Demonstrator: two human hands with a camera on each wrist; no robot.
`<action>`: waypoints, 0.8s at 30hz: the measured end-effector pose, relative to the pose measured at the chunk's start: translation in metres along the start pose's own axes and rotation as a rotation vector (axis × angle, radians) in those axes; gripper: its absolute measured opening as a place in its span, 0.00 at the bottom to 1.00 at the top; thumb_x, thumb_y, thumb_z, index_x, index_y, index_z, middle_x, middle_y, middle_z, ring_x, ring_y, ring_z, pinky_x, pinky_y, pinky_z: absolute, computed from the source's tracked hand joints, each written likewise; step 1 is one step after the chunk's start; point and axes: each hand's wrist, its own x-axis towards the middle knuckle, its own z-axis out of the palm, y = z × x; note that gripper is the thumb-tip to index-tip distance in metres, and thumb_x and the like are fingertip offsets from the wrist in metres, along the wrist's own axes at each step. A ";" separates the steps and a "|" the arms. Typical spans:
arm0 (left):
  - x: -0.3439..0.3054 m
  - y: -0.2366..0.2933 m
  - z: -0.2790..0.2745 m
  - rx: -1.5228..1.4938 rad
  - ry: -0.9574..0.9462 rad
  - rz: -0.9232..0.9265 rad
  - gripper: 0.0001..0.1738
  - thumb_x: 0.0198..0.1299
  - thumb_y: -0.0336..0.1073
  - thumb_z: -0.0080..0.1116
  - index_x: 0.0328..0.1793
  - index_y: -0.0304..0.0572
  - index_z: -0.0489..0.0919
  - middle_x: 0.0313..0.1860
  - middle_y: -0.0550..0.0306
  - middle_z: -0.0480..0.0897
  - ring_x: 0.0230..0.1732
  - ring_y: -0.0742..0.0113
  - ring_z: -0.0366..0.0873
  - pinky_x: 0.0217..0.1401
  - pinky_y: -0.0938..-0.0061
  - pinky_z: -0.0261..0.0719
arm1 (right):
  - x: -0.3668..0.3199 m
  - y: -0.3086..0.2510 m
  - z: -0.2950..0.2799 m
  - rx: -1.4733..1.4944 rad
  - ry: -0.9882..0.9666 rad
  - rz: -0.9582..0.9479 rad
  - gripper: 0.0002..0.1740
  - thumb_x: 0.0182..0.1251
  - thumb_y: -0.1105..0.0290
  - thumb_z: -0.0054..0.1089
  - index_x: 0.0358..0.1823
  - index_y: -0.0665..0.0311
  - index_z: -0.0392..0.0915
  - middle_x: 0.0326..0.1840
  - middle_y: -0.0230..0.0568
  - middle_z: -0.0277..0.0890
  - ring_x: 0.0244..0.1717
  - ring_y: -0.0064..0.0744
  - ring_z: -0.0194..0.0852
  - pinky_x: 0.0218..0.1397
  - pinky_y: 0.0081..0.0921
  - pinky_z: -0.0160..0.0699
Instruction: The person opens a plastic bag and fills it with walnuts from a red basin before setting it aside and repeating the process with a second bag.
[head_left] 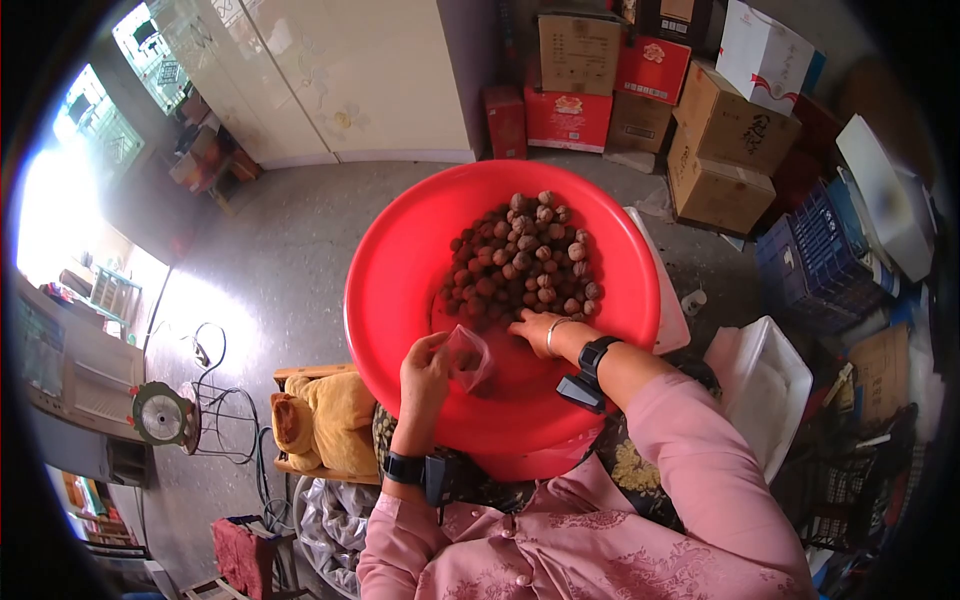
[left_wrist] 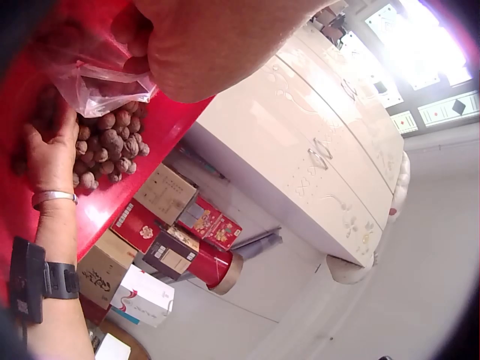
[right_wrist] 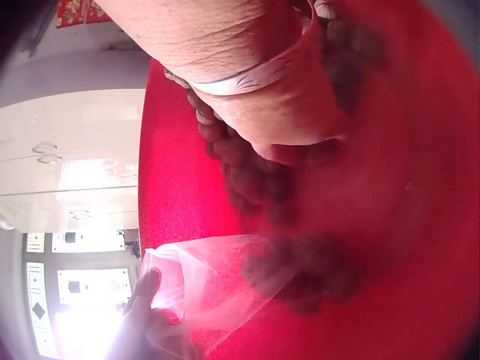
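A thin, clear plastic bag hangs from my left hand, which pinches its rim at the left. Several dark walnuts show through the film in the lower part of the bag in the right wrist view. My right hand, with a silver bangle at its wrist, reaches down at the near edge of a heap of brown walnuts. In the right wrist view the back of that hand hides its fingertips. Both hands are over a wide red basin, and the heap lies in its far right part.
Cardboard boxes and red cartons are stacked beyond the basin, by a pale cabinet. To the right stand a white foam box and a blue crate. A cushioned wooden chair and a tub of filled bags sit left.
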 end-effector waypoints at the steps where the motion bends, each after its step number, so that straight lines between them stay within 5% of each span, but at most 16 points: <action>1: 0.001 -0.002 0.000 0.001 0.000 0.002 0.15 0.66 0.28 0.51 0.57 0.29 0.75 0.33 0.55 0.82 0.29 0.76 0.76 0.31 0.82 0.74 | 0.003 0.003 0.005 0.013 -0.038 0.035 0.36 0.52 0.80 0.59 0.65 0.45 0.70 0.69 0.47 0.59 0.65 0.56 0.68 0.64 0.43 0.73; 7: 0.002 -0.005 0.000 -0.011 -0.019 0.008 0.15 0.67 0.28 0.52 0.57 0.29 0.75 0.32 0.56 0.82 0.28 0.76 0.76 0.31 0.82 0.74 | 0.014 0.008 0.022 -0.008 -0.143 0.067 0.35 0.52 0.78 0.60 0.65 0.47 0.71 0.71 0.53 0.57 0.65 0.57 0.67 0.64 0.43 0.74; 10: 0.000 -0.004 0.002 -0.065 -0.013 0.041 0.15 0.68 0.35 0.52 0.57 0.36 0.76 0.22 0.63 0.76 0.15 0.81 0.66 0.17 0.84 0.62 | 0.018 0.011 0.032 -0.041 -0.166 0.060 0.35 0.51 0.77 0.60 0.65 0.47 0.71 0.70 0.54 0.57 0.64 0.57 0.67 0.63 0.41 0.74; 12: 0.001 -0.002 0.000 -0.033 -0.070 0.001 0.16 0.67 0.28 0.50 0.59 0.29 0.73 0.35 0.51 0.84 0.31 0.72 0.81 0.32 0.81 0.76 | 0.017 0.008 0.026 -0.054 -0.170 0.053 0.34 0.51 0.76 0.60 0.64 0.47 0.72 0.70 0.55 0.57 0.64 0.57 0.67 0.63 0.40 0.74; 14: -0.003 0.005 0.001 -0.020 -0.061 0.001 0.16 0.68 0.28 0.49 0.59 0.28 0.72 0.36 0.47 0.85 0.32 0.69 0.82 0.32 0.80 0.77 | 0.008 0.000 0.014 -0.022 -0.226 0.129 0.34 0.51 0.73 0.60 0.64 0.48 0.72 0.71 0.55 0.57 0.64 0.56 0.68 0.64 0.40 0.73; 15: -0.004 0.006 0.002 -0.027 -0.056 0.009 0.16 0.68 0.27 0.49 0.59 0.27 0.71 0.36 0.47 0.85 0.31 0.69 0.82 0.32 0.79 0.78 | 0.003 -0.002 0.013 0.037 -0.143 0.132 0.31 0.50 0.70 0.61 0.62 0.51 0.74 0.63 0.54 0.68 0.63 0.55 0.70 0.63 0.40 0.73; 16: -0.005 0.008 0.003 -0.034 -0.053 0.017 0.16 0.68 0.27 0.49 0.59 0.26 0.71 0.35 0.47 0.85 0.31 0.68 0.82 0.32 0.79 0.78 | 0.006 0.000 0.013 0.033 -0.138 0.123 0.31 0.50 0.70 0.61 0.62 0.51 0.74 0.63 0.54 0.68 0.63 0.55 0.70 0.63 0.40 0.73; 18: -0.005 0.007 0.002 0.001 -0.047 0.022 0.15 0.68 0.27 0.49 0.58 0.25 0.72 0.35 0.47 0.84 0.30 0.68 0.82 0.31 0.78 0.79 | 0.012 -0.002 0.007 0.283 -0.032 0.077 0.26 0.50 0.70 0.63 0.55 0.56 0.77 0.49 0.49 0.79 0.54 0.48 0.78 0.55 0.36 0.79; 19: -0.003 0.001 0.002 -0.017 -0.034 0.043 0.16 0.67 0.32 0.52 0.58 0.31 0.74 0.29 0.56 0.80 0.23 0.74 0.74 0.24 0.81 0.71 | 0.010 -0.002 0.000 0.591 -0.035 0.075 0.23 0.47 0.69 0.67 0.48 0.61 0.77 0.38 0.42 0.82 0.42 0.37 0.81 0.45 0.30 0.81; 20: -0.002 -0.003 0.002 -0.036 -0.022 0.064 0.17 0.67 0.36 0.54 0.58 0.36 0.77 0.22 0.64 0.76 0.17 0.81 0.67 0.18 0.84 0.64 | 0.008 -0.004 -0.006 0.820 0.003 0.031 0.17 0.49 0.73 0.66 0.43 0.64 0.76 0.34 0.37 0.79 0.33 0.29 0.79 0.36 0.26 0.80; 24: -0.001 -0.001 0.003 -0.028 -0.014 0.043 0.17 0.67 0.36 0.54 0.57 0.35 0.77 0.22 0.64 0.76 0.17 0.80 0.67 0.18 0.83 0.65 | -0.004 -0.012 -0.040 1.509 -0.025 -0.078 0.12 0.57 0.74 0.60 0.43 0.61 0.71 0.25 0.32 0.73 0.25 0.25 0.74 0.28 0.26 0.75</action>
